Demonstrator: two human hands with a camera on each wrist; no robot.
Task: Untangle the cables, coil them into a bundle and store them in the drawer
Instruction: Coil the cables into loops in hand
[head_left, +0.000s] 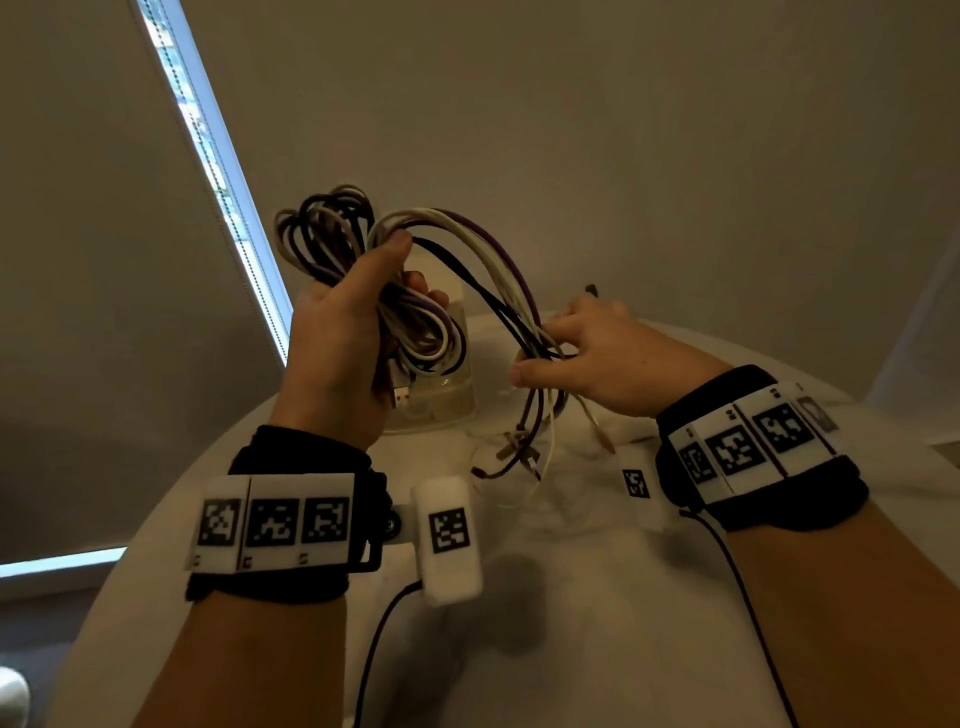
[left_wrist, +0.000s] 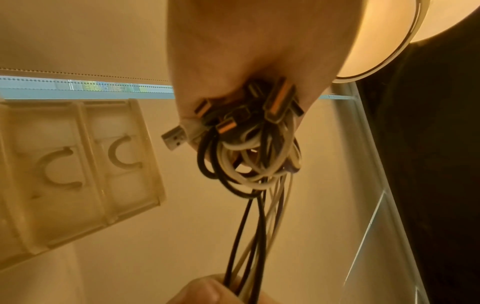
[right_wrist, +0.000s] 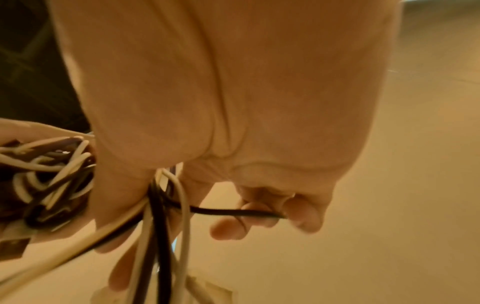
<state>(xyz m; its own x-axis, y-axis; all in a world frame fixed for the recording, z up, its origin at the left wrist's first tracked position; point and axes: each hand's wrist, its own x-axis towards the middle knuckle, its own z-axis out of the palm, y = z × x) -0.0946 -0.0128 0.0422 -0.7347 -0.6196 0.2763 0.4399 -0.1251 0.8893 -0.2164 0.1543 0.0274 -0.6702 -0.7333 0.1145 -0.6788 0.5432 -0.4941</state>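
Note:
My left hand (head_left: 358, 317) is raised above the white table (head_left: 571, 597) and grips a coiled bundle of white, black and purple cables (head_left: 332, 228). In the left wrist view the coil (left_wrist: 249, 164) hangs under my palm with several USB plugs (left_wrist: 279, 100) sticking out. Loose strands (head_left: 498, 260) arc from the coil to my right hand (head_left: 576, 353), which grips them lower down, one black cable (right_wrist: 233, 211) running through its curled fingers (right_wrist: 306, 214). The free cable ends (head_left: 519, 447) dangle onto the table. A translucent drawer unit (head_left: 447, 400) stands behind my left hand.
The drawer unit (left_wrist: 78, 174) shows two fronts with curved pull handles in the left wrist view. A window strip with a blind chain (head_left: 218, 171) runs along the left wall. The table's round edge (head_left: 130, 545) curves at the lower left.

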